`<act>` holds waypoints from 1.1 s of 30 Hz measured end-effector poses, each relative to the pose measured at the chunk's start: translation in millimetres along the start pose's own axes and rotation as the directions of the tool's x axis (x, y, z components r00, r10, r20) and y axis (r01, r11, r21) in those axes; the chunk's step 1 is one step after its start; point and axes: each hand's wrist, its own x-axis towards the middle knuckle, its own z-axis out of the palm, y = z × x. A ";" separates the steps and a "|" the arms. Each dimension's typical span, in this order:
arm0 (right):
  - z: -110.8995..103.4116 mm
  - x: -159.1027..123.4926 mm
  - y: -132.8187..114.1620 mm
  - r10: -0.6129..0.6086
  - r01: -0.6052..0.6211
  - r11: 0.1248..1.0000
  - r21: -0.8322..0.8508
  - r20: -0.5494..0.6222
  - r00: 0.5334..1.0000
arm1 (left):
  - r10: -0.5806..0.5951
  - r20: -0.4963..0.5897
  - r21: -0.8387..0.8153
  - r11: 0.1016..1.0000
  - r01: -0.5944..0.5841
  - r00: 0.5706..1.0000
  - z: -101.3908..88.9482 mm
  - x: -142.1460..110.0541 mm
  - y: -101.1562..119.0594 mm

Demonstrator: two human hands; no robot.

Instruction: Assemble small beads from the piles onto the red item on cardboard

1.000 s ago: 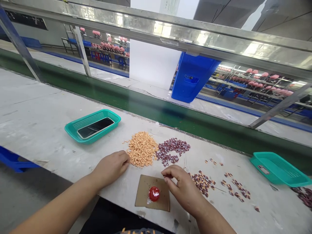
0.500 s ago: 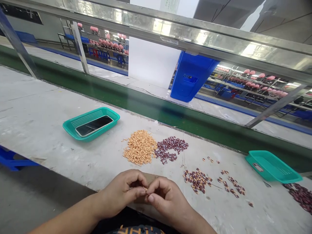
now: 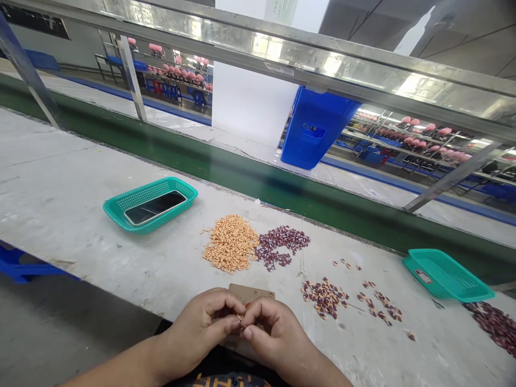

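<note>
My left hand (image 3: 199, 330) and my right hand (image 3: 268, 333) meet at the table's near edge, their fingertips pinching a tiny tan piece (image 3: 241, 317) between them. Behind them lies a brown cardboard square (image 3: 250, 294), mostly hidden, with a sliver of a red object (image 3: 247, 305) showing on it. Nearest my hands, a heap of small orange pieces (image 3: 230, 243) sits beside a patch of maroon pieces (image 3: 280, 244). To the right lies a cluster of mottled maroon-and-tan pieces (image 3: 323, 298).
A teal plastic basket (image 3: 150, 205) holds a smartphone (image 3: 155, 208) at the left. Another teal basket (image 3: 445, 275) and a maroon pile (image 3: 494, 327) stand at the right. A green conveyor belt (image 3: 242, 180) runs behind the white table (image 3: 80, 177).
My hands have come together from their separate spots by the orange heap and over the cardboard, now covering most of the red object. Since half a second ago they have barely moved.
</note>
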 end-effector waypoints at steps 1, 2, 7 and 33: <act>1.1 -0.2 -2.0 0.008 -0.008 1.000 -0.005 -0.002 1.000 | -0.025 0.000 -0.054 0.998 0.025 1.000 0.9 -0.6 -1.4; 2.2 -0.5 -3.8 0.016 -0.016 1.000 -0.010 -0.001 1.000 | -0.049 0.012 -0.129 0.990 0.050 0.999 1.9 -1.1 -2.8; 7.1 -2.3 -2.1 0.029 -0.029 0.997 -0.065 0.002 1.000 | -0.087 0.122 -0.467 0.874 0.135 0.989 5.4 -2.6 -7.5; 8.2 -8.0 15.9 0.074 -0.061 0.920 -0.388 0.020 0.997 | 0.292 0.362 0.818 0.356 -0.452 0.885 0.8 -10.1 9.1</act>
